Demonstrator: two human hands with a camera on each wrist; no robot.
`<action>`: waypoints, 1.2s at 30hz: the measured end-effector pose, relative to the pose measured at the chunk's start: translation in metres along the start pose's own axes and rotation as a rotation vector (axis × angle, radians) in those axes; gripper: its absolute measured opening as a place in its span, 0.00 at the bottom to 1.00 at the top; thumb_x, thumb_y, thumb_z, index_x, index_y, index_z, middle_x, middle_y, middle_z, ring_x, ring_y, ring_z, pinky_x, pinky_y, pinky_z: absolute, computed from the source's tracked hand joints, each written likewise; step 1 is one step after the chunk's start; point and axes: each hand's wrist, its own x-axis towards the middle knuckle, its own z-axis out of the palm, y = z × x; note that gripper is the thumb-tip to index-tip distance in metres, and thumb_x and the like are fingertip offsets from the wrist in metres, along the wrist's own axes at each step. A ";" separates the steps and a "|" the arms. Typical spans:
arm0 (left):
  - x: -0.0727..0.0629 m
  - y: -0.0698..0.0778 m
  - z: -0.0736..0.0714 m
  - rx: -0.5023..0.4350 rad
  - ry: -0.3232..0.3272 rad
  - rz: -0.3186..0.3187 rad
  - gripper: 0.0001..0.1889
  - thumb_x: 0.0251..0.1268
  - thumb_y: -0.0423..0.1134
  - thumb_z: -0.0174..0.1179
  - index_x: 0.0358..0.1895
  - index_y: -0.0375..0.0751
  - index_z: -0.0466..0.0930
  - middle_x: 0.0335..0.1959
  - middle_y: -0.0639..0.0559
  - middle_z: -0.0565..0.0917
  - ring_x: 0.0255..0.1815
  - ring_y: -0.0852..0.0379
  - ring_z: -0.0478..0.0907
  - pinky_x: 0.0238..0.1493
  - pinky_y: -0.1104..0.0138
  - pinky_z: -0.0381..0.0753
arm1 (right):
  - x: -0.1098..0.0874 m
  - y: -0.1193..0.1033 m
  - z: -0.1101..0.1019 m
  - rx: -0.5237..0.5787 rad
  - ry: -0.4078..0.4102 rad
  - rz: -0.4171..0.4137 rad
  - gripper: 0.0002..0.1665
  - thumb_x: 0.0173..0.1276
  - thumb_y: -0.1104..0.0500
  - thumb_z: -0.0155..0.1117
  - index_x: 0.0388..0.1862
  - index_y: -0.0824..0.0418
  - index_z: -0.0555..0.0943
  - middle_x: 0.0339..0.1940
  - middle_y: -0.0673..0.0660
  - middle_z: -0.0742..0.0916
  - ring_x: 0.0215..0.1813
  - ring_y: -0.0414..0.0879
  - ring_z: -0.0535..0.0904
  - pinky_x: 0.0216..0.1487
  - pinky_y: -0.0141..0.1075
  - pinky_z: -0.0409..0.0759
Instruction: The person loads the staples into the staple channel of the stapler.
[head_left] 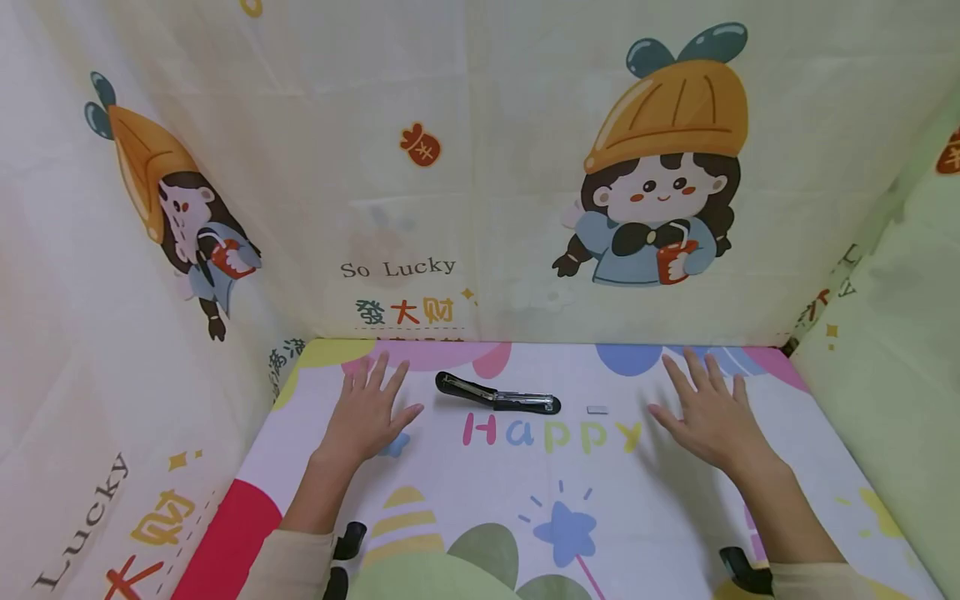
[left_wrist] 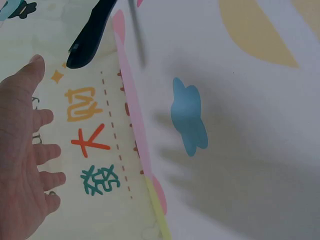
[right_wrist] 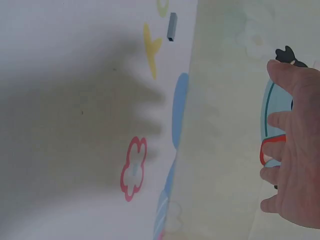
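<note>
A black stapler [head_left: 498, 395] lies opened out flat near the back of the table, its metal staple channel showing. Just right of it is a small grey strip of staples [head_left: 597, 410], also seen in the right wrist view as a short staple strip [right_wrist: 172, 27]. My left hand [head_left: 367, 414] hovers left of the stapler with fingers spread, holding nothing. In the left wrist view, one end of the stapler [left_wrist: 90, 40] shows beyond the left thumb. To the right of the staples, my right hand [head_left: 708, 417] is held over the table, fingers spread and holding nothing.
The table is covered by a printed white cloth [head_left: 637, 508] with "Happy" lettering. A patterned cream curtain [head_left: 525, 192] stands behind the table and along both sides. Black straps [head_left: 742, 571] sit at both wrists, by the beige sleeves.
</note>
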 end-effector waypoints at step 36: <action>0.016 0.008 0.013 -0.246 -0.035 0.098 0.43 0.70 0.58 0.64 0.81 0.44 0.59 0.81 0.36 0.61 0.81 0.33 0.58 0.80 0.39 0.59 | 0.021 -0.010 0.022 0.068 -0.002 -0.186 0.43 0.70 0.43 0.69 0.78 0.60 0.69 0.80 0.69 0.68 0.79 0.72 0.61 0.74 0.76 0.54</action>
